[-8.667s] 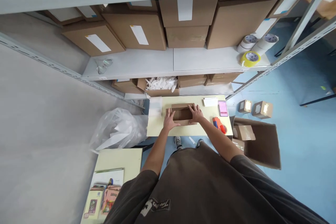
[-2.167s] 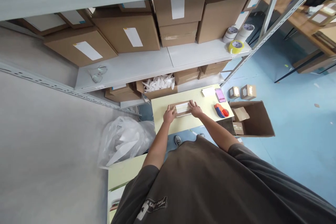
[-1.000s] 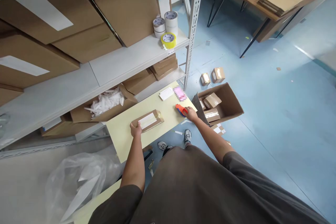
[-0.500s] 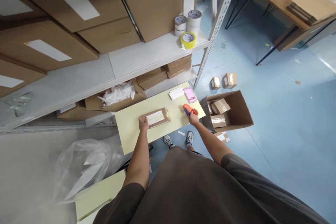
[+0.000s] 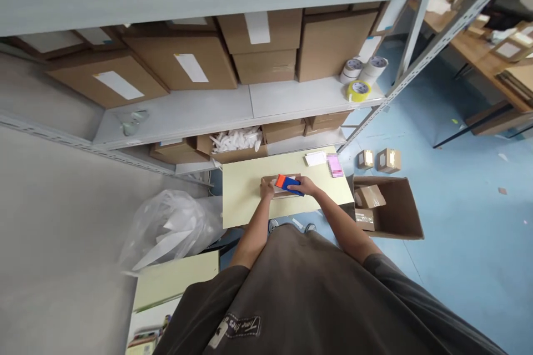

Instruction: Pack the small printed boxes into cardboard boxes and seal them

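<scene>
A flat brown cardboard box (image 5: 281, 191) lies on the pale yellow table (image 5: 245, 202), partly covered by the tape dispenser and my hands. My left hand (image 5: 267, 190) grips the box's left end. My right hand (image 5: 305, 186) is shut around a blue and orange tape dispenser (image 5: 287, 183), which it presses onto the box top. The dispenser's orange end points left, toward my left hand. A white card (image 5: 315, 158) and a pixelated pink pad (image 5: 335, 165) lie farther along the table, beyond my right hand.
Steel shelves (image 5: 250, 111) holding cardboard boxes and tape rolls (image 5: 358, 90) stand beyond the table. An open carton (image 5: 393, 212) and small parcels (image 5: 388, 160) sit on the blue floor at right. A plastic bag (image 5: 169, 231) lies at left.
My right hand has taken the tape dispenser from the table's right side and brought it onto the box. My view has swung back to face the table squarely.
</scene>
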`<state>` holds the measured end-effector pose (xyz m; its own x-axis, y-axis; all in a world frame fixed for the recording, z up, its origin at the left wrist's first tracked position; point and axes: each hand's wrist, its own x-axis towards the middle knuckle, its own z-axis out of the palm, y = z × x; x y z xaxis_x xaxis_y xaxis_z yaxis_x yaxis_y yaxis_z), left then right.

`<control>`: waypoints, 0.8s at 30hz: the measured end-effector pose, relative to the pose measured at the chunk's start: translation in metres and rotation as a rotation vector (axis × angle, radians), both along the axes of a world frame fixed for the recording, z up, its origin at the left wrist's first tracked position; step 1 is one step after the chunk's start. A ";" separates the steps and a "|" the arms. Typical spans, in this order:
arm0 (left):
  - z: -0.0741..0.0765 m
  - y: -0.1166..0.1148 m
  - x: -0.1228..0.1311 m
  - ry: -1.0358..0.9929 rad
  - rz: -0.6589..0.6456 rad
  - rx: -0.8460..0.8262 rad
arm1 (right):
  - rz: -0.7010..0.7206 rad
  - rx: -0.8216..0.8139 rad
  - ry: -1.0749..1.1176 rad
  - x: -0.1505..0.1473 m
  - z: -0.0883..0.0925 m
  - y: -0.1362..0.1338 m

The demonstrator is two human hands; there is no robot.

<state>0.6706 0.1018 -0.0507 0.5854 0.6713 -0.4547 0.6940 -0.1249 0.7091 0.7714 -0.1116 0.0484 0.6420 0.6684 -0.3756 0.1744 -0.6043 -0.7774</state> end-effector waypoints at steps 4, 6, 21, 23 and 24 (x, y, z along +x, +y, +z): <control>-0.004 0.000 -0.003 -0.029 0.088 -0.060 | 0.066 -0.029 0.012 0.011 -0.007 0.006; -0.003 0.002 -0.007 -0.055 0.081 -0.102 | 0.055 -0.033 0.034 0.012 -0.011 0.005; 0.038 0.007 -0.023 -0.394 -0.146 -0.436 | 0.052 -0.011 0.011 0.004 -0.008 -0.003; 0.036 0.006 -0.022 -0.418 -0.110 -0.460 | 0.059 -0.006 0.014 0.003 -0.008 -0.005; 0.035 0.005 -0.022 -0.434 -0.099 -0.470 | 0.063 -0.005 0.016 0.003 -0.008 -0.006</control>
